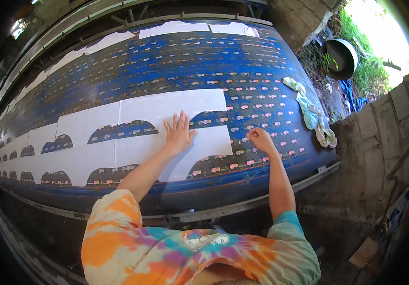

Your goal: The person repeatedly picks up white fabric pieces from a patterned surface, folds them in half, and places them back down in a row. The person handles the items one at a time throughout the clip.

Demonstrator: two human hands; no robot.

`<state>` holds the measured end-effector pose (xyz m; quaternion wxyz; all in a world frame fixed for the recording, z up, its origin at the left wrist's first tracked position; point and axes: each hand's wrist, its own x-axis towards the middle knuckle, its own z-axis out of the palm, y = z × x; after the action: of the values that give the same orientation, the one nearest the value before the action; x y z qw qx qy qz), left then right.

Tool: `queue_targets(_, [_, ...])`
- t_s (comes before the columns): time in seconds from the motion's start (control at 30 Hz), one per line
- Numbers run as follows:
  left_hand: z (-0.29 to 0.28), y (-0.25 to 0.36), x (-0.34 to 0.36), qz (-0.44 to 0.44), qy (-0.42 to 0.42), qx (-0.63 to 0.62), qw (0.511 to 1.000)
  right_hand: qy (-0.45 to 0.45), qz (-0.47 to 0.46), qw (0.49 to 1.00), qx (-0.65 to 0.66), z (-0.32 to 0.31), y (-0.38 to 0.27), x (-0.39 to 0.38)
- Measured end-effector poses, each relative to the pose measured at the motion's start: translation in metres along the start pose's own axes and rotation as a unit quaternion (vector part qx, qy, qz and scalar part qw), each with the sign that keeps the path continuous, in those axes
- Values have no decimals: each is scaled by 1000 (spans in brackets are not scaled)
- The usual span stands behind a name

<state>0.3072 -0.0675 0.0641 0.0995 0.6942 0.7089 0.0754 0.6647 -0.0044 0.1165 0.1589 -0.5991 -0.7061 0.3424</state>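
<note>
The left hand (pixel 180 136) lies on white cloth (pixel 142 109), fingers apart; right of this cloth, the right hand (pixel 261 141) has fingers curled together.

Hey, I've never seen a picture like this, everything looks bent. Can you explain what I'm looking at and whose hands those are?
There's no machine here: these are a person's own bare hands. The picture comes from a wide camera worn on their head, looking down, and its lens bends straight edges. The long table is blue and dark, with rows of small flower patterns. White, cut-out pieces lie on it in rows, with more along the far edge. The left hand is spread on them. The right hand is curled, just right of the pieces; I can't tell whether it holds anything. A crumpled cloth lies near the table's right end.
</note>
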Motion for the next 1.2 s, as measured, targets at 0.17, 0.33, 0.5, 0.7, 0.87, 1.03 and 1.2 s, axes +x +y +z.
queue_targets(0.17, [-17, 75, -78, -16, -47, -24, 998, 18, 8, 1000, 23, -47, 14, -95])
queue_targets(0.33, [-46, 174, -122, -4, -5, -60, 998, 77, -60, 995, -9, -105, 62, -185])
queue_targets(0.5, [-38, 265, -161, 6, 15, -54, 998, 95, -55, 993, 42, -166, 118, -260])
queue_targets(0.7, [-16, 365, -192, 43, 15, -74, 996, 125, -85, 989, 4, -223, 171, -313])
queue_targets(0.87, [2, 443, -197, 89, 16, -78, 993, 158, -134, 977, -41, -245, 198, -332])
queue_targets(1.03, [18, 507, -180, 127, -15, -86, 988, 134, -132, 981, -41, -271, 222, -328])
queue_targets(1.2, [28, 560, -140, 109, -22, -88, 990, 112, -153, 981, -51, -322, 266, -299])
